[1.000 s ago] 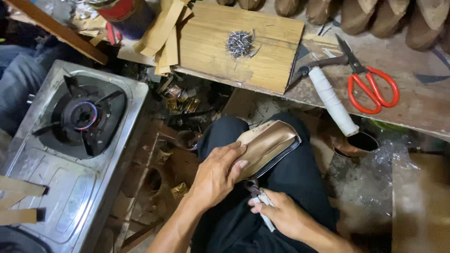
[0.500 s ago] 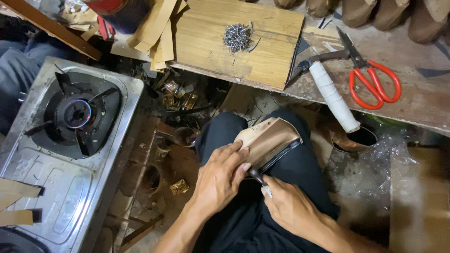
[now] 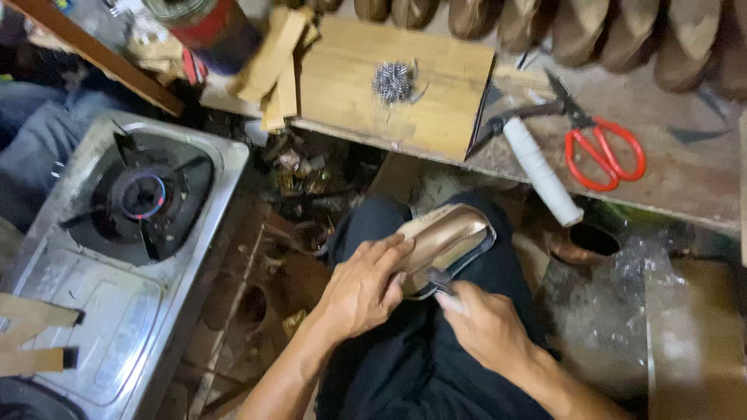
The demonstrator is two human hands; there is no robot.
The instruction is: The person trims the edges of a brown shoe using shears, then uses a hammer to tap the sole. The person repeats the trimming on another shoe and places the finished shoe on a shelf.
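Person, head-camera view: two bare forearms, no sleeves visible, no gloves, rings or wristwatch to be seen on the left hand point(image 3: 362, 292) or the right hand point(image 3: 486, 330). Legs clad in dark, near-black trousers point(image 3: 389, 365) of plain cloth, creased over the thighs and knees. Fingernails short; finer detail blurred.

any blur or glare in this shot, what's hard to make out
Head view: overall motion-soft; the tool in the right hand is smeared; a sheen glares off the tan shoe piece under the left hand; the gap under the bench sits in deep shadow.
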